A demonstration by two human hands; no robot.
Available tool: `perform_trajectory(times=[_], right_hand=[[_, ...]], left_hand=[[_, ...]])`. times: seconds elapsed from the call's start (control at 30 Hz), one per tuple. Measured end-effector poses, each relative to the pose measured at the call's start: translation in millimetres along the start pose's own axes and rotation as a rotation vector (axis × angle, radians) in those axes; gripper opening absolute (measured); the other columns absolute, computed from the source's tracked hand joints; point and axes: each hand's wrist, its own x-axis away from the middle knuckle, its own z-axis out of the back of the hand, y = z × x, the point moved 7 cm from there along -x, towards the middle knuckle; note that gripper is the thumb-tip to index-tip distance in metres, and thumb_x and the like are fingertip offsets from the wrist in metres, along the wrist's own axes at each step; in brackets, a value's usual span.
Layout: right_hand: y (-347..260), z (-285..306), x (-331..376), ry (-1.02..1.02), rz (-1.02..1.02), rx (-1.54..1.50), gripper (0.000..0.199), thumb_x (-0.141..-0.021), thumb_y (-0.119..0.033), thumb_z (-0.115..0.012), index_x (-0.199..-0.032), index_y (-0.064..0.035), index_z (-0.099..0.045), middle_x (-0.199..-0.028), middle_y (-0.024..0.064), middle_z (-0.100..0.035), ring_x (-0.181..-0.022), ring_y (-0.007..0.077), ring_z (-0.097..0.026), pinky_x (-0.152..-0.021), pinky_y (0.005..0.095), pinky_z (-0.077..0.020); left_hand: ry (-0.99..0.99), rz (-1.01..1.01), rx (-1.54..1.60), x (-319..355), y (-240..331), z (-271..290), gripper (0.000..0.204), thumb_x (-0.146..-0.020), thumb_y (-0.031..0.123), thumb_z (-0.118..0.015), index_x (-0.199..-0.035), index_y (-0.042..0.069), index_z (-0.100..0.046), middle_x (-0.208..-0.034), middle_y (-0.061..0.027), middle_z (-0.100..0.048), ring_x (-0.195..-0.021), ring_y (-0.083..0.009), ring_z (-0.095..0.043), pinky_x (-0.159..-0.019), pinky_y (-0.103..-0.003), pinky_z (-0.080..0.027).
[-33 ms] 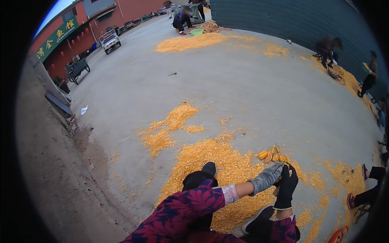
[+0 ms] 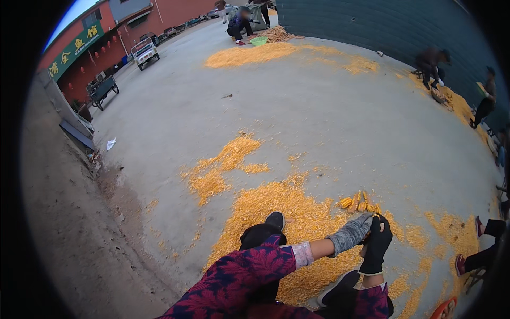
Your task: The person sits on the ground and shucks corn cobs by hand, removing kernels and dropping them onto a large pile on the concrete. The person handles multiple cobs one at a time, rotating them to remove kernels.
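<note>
My left hand (image 2: 350,234) wears a grey glove and reaches across to the right. Right beside it is my right hand (image 2: 376,244) in a black glove, and the two touch. Both close around a yellow corn cob (image 2: 376,217), of which only a tip shows at the fingertips. Just beyond the hands lies a small heap of corn cobs (image 2: 358,203). A wide spread of loose yellow kernels (image 2: 289,210) covers the concrete under my legs. My black shoes (image 2: 274,219) rest on the kernels.
A smaller kernel patch (image 2: 223,165) lies to the left. Other people work at corn piles at the back (image 2: 241,24) and right (image 2: 433,64), and someone's legs (image 2: 486,234) are close on my right. A green basin (image 2: 258,40), a small cart (image 2: 143,52) and a dirt strip (image 2: 74,223) are also around.
</note>
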Motion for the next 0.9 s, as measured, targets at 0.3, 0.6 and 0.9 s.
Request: perform_trajectory(times=[0.3,0.6,0.9], right_hand=[[-8.4,25.2,-9.2,0.124,0.254,0.149,0.026,-0.090,-0.022,-0.049,-0.090,0.0004,-0.063,-0.080,0.0051,-0.063,-0.071,0.0134,-0.058,-0.066,0.0269,-0.0447],[-15.1,30.8,-8.2,-0.039,-0.002,-0.184,0.033,-0.085,-0.030,-0.060,-0.106,-0.0042,-0.061,-0.094,0.0054,-0.062,-0.083,0.0118,-0.057,-0.074,0.0250,-0.0447],[-17.0,20.8,2.2,-0.041,-0.094,0.026,0.034,-0.082,-0.025,-0.064,-0.108,-0.0036,-0.059,-0.087,0.0044,-0.063,-0.070,0.0093,-0.058,-0.058,0.0233,-0.0468]], left_hand=[[-0.079,0.268,0.568,-0.1,4.3,-18.0,0.046,-0.093,0.042,-0.039,-0.126,0.010,-0.043,-0.082,-0.0035,-0.056,-0.050,-0.0094,-0.047,-0.041,-0.023,-0.041],[-0.211,0.310,1.078,1.1,16.4,-25.3,0.042,-0.090,0.033,-0.050,-0.123,0.008,-0.046,-0.110,-0.0066,-0.057,-0.096,-0.0182,-0.058,-0.081,-0.037,-0.050],[-0.164,0.241,0.562,-2.2,14.6,-12.8,0.042,-0.086,0.017,-0.059,-0.123,0.004,-0.044,-0.105,-0.0069,-0.054,-0.095,-0.0179,-0.057,-0.079,-0.033,-0.051]])
